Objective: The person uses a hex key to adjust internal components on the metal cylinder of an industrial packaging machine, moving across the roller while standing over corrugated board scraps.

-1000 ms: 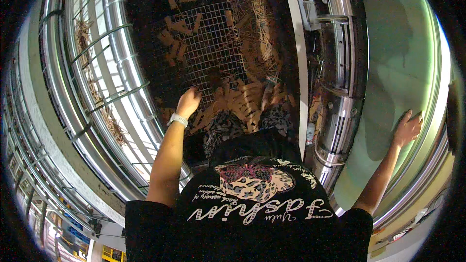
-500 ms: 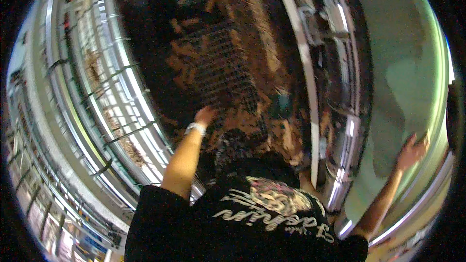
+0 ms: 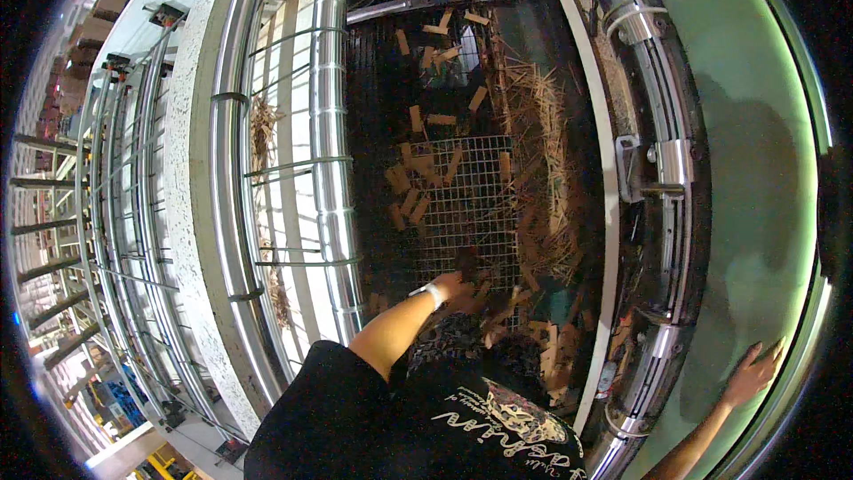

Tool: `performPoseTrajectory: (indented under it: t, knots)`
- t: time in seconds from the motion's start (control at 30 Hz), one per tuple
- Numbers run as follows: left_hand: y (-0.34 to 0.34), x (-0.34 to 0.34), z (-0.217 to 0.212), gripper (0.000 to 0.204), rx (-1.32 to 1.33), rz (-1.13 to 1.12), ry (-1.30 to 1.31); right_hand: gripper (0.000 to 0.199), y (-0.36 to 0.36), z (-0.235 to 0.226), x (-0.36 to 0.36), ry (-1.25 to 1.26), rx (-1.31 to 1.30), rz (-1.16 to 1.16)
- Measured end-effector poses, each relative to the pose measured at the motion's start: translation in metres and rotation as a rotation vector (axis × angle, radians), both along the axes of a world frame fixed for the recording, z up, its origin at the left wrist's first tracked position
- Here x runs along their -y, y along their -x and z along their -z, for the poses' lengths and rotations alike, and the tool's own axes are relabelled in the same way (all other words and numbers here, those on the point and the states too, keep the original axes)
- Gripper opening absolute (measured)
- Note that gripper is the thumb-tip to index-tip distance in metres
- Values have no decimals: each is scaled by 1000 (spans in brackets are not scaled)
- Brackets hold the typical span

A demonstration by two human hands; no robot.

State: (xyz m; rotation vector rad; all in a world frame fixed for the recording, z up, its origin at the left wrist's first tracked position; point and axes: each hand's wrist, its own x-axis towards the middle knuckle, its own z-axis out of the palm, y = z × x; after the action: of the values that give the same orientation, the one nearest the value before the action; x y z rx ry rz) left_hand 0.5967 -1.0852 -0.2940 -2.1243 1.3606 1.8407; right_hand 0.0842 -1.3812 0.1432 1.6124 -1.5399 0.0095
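Observation:
My left hand [image 3: 454, 285], with a white band [image 3: 434, 295] at the wrist, reaches down over the near end of a metal wire grid [image 3: 466, 200]. Its fingers look curled in, and a dark brown shape [image 3: 466, 258] shows just beyond them; what they hold, if anything, I cannot make out. Small wooden pieces [image 3: 418, 164] lie scattered on and around the grid. Off to the right, my right hand [image 3: 753, 375] lies with its fingers spread on a smooth green surface [image 3: 720, 284].
Shiny metal rollers [image 3: 330, 124] and thin rods run along the left. A pale rail [image 3: 609, 213] and a metal shaft with fittings [image 3: 671, 222] stand between the pit and the green surface. Splinters [image 3: 546, 142] lie heaped along the pit's right side. A dark teal object [image 3: 558, 304] lies near them.
The view has shifted, so the pit and grid sit farther right and look sharper. My left hand is now over the near part of the grid. My right hand stays on the green surface.

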Motion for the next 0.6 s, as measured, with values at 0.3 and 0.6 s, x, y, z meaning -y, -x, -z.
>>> performPoseTrajectory:
  t: [0.3, 0.6]
  knots:
    - [-21, -83, 4, 33, 104, 487, -215, 53, -28, -10, -8, -35, 68, -22]
    - [-92, 60, 10, 24, 326, 930, 163, 57, -24, -8, -8, -34, 272, -72]
